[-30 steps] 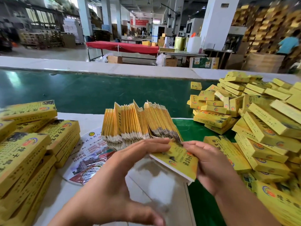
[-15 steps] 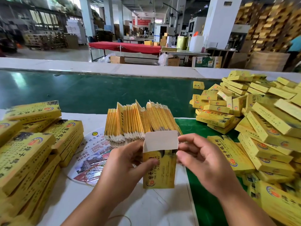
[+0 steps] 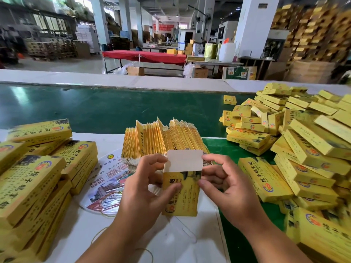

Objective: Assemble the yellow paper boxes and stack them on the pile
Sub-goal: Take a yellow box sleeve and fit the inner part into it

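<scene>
Both hands hold one yellow paper box [image 3: 187, 196] upright in front of me, its white top flap [image 3: 185, 160] standing open. My left hand [image 3: 144, 188] grips the box's left side, thumb across the printed front. My right hand [image 3: 226, 186] pinches the right edge near the flap. Behind the box stands a fanned row of flat box blanks [image 3: 163, 139]. A big pile of assembled boxes [image 3: 303, 149] covers the right side of the table.
Stacks of yellow boxes [image 3: 38, 177] lie at the left. A printed round sheet [image 3: 106, 183] lies on the white table [image 3: 171, 240]. A green conveyor belt [image 3: 95, 109] runs across behind. A rubber band [image 3: 98, 234] lies near the front.
The flat blank was tilted low between my hands; it has been opened into a box shape, turned upright, and raised slightly, with the white flap sticking up.
</scene>
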{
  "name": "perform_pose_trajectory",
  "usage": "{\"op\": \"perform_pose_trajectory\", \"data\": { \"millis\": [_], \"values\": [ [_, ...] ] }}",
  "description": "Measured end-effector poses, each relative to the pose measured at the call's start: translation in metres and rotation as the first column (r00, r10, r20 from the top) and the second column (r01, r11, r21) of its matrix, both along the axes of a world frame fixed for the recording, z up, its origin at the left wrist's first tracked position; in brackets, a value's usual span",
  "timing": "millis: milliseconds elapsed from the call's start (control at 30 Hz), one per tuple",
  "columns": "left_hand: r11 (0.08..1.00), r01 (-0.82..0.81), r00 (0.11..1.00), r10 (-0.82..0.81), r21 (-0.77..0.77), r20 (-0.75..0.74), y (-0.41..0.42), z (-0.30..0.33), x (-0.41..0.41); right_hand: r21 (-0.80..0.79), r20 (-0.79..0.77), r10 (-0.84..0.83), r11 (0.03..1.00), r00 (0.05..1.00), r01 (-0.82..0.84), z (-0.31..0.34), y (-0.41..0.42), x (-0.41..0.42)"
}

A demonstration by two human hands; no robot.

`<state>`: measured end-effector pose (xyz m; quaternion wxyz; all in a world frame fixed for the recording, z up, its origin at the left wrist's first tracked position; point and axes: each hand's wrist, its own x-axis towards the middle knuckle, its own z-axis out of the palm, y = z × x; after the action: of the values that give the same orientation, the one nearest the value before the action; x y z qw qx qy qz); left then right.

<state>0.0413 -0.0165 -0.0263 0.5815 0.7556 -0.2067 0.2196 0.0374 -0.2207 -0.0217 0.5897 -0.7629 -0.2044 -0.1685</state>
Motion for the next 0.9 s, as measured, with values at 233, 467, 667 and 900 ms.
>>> {"op": "perform_pose_trajectory", "data": {
  "millis": [233, 467, 667, 900],
  "values": [
    [0.983, 0.015, 0.993, -0.036, 0.185, 0.109, 0.001, 0.000, 0.004, -0.132, 0.049, -0.004, 0.991, 0.999, 0.010, -0.001, -0.002, -0.002],
    [0.938, 0.010, 0.985, -0.070, 0.347, 0.159, 0.007, 0.006, 0.006, -0.254, 0.114, 0.031, 0.967, 0.993, -0.001, 0.006, -0.001, -0.002],
    [0.954, -0.012, 0.972, -0.059, 0.300, 0.227, 0.003, 0.011, 0.004, -0.297, 0.198, 0.026, 0.954, 0.980, 0.035, 0.008, 0.002, -0.002],
    [0.993, 0.122, 0.991, -0.121, 0.006, -0.047, 0.005, 0.003, 0.004, -0.014, -0.005, 0.012, 1.000, 1.000, -0.012, 0.000, 0.004, -0.003]
  ]
}}
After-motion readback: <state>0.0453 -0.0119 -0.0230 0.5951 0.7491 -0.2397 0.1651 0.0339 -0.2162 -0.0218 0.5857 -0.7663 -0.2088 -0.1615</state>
